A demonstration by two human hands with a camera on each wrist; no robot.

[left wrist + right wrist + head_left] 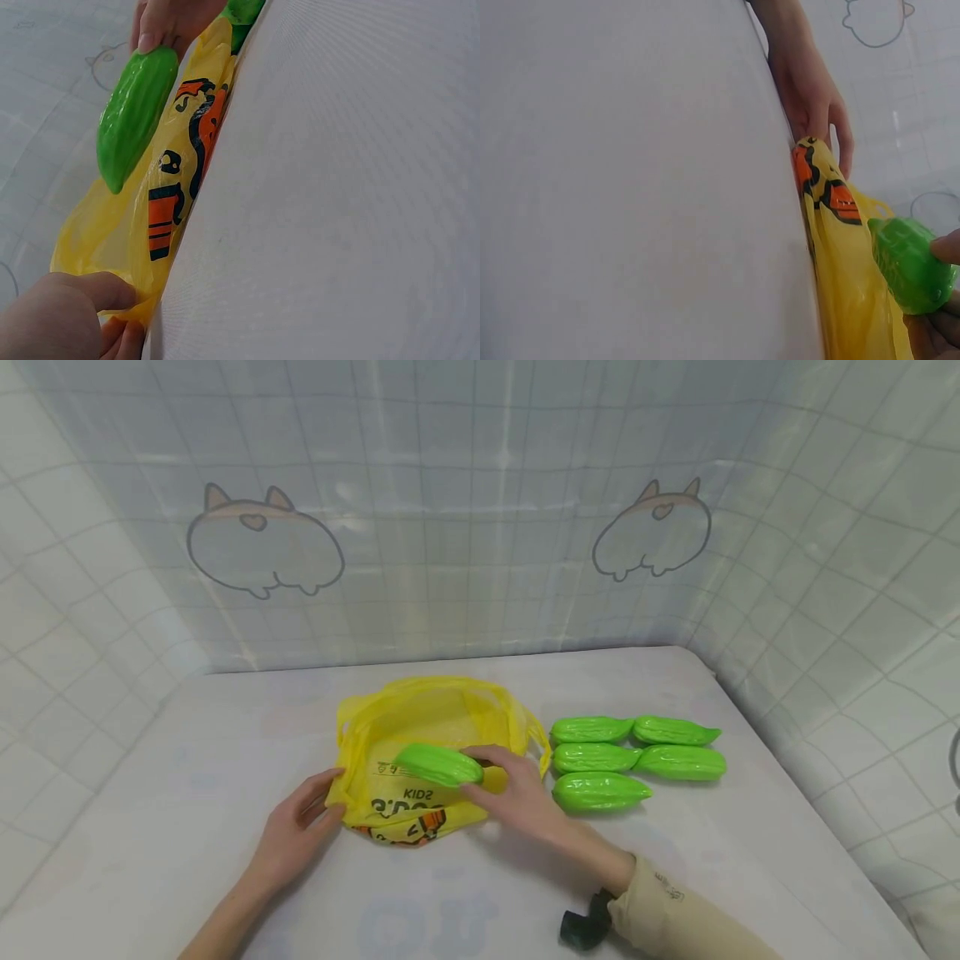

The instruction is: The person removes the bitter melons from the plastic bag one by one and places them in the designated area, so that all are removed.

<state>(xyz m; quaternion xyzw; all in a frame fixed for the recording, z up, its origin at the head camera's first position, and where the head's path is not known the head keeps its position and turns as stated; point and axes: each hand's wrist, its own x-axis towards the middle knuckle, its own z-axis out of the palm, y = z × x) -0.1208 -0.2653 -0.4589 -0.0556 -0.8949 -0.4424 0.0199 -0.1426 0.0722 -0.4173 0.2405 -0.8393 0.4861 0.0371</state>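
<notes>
A yellow plastic bag [450, 710] lies with its mouth spread wide on the white table, printed with dark letters and an orange figure. At its left edge, my left hand [297, 827] pinches the rim between thumb and fingers, as the left wrist view of the bag [169, 195] shows. Over the bag's opening, my right hand [517, 793] holds a glossy green bitter melon [438, 765] by one end, its other end pointing left. The held bitter melon [911, 262] is partly hidden by fingers in the right wrist view. Whether anything lies deeper in the bag cannot be seen.
Several more bitter melons [600, 792] lie in rows just right of the bag. A small dark green object [585, 928] sits near the right sleeve [675, 910]. Tile-patterned sheets with animal drawings [262, 547] hang behind the table [225, 735] and at its sides.
</notes>
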